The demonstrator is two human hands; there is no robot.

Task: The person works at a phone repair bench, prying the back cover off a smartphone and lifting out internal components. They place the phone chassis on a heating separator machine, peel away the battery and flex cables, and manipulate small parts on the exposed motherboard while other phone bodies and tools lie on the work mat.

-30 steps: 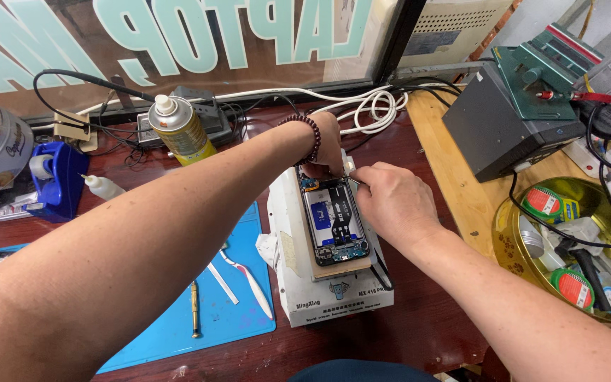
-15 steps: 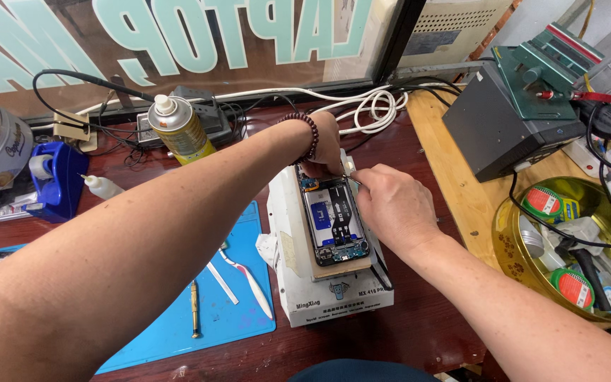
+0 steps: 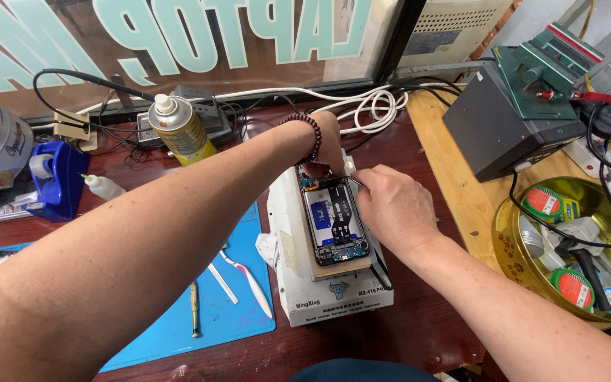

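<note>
White heater box; both hands crowd phone's top edge

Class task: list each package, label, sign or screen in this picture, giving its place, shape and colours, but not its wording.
Window sign: behind the bench, large pale-teal mirrored letters.
Spray can: back left, yellow cylinder, white cap.
White box: under the opened phone at the hands, small dark print in front.
Tape rolls: right bowl, red-green round labels.

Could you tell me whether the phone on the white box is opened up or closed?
Opened: the phone lies flat with its circuit boards and connectors exposed.
</note>
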